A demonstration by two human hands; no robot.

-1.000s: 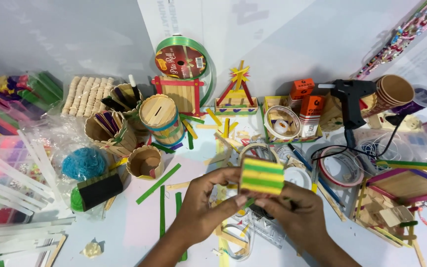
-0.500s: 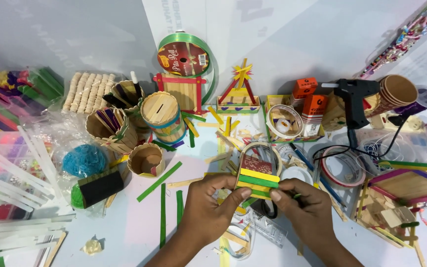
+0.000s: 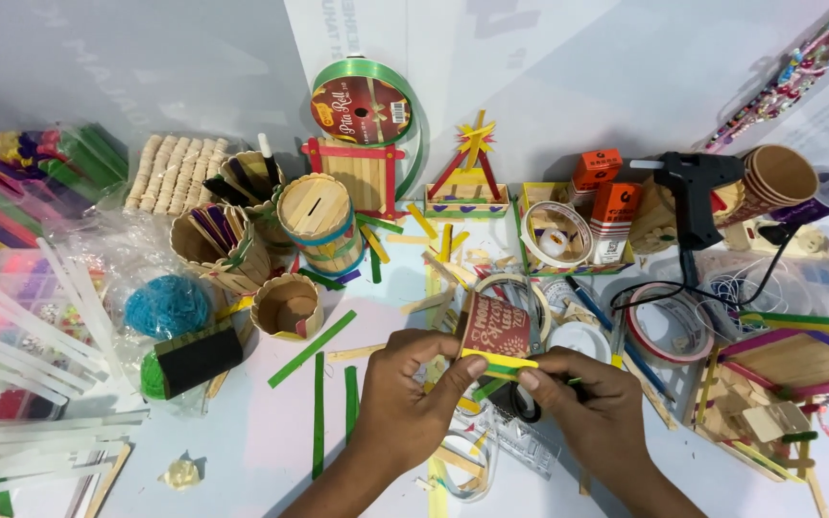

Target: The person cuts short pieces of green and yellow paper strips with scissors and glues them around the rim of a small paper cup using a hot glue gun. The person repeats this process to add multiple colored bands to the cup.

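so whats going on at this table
A person is working at a craft table strewn with coloured craft sticks. Both hands hold one small piece made of such sticks: the left hand pinches its left edge and the right hand its lower right. The piece is tilted, showing a red patterned face with yellow and green sticks along the bottom. Behind it stand stick-built cups, a green ribbon roll and a black glue gun.

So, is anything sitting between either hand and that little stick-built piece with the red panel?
Nothing visible does. The left hand and right hand both already pinch the stick-built piece directly, fingers on its yellow lower edge. It is lifted above the clutter of tape rolls and loose green sticks on the table.
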